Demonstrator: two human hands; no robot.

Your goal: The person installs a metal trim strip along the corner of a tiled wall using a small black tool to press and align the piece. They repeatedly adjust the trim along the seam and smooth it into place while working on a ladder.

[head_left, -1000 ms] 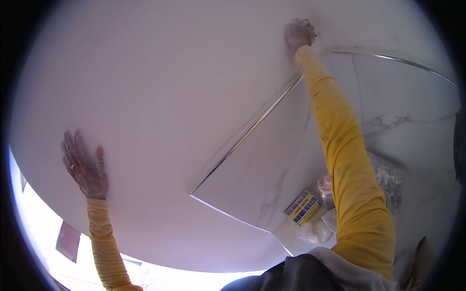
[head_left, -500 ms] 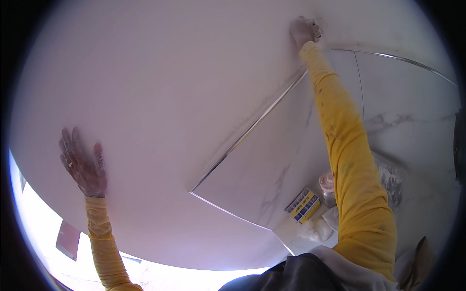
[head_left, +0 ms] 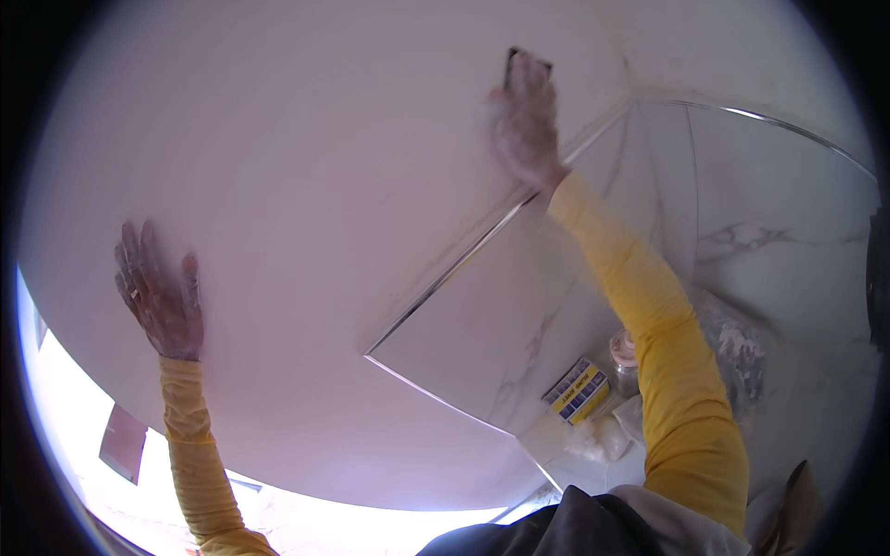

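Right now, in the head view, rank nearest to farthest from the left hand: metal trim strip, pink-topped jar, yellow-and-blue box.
From the left hand:
1. Metal trim strip, to its right.
2. Yellow-and-blue box, farther right, lower.
3. Pink-topped jar, just right of the box.

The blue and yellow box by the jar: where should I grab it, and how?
Probably pinch the box across its narrower width, fingers on one long edge and thumb on the other. Come from the camera's side, a little from the picture's left: its broad face shows there uncovered, while the pink-lidded jar and whitish lump crowd its right and lower sides.
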